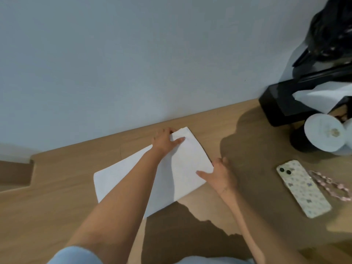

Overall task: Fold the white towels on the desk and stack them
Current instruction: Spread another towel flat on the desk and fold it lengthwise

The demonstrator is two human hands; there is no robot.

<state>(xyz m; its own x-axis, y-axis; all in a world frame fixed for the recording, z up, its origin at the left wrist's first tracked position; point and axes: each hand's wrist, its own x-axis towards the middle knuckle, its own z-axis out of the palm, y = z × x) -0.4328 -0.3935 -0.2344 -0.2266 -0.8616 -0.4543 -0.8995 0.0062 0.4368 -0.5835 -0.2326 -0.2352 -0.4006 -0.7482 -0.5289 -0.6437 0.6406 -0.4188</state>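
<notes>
With both hands pinching corners of the flat white cloth towel, I'm mid-fold.
Left hand and right hand grip mid-frame; next, carry the edge across squarely.

White towel flat on desk

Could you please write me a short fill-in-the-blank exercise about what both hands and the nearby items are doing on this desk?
1. Both hands, the left hand and the right hand, hold the right end of a white ____.
2. The towel lies on a ____ desk.
3. The phone lies to the ____ of the towel.
4. The beaded strap beside the phone is ____.

Missing words: towel; wooden; right; pink
</notes>
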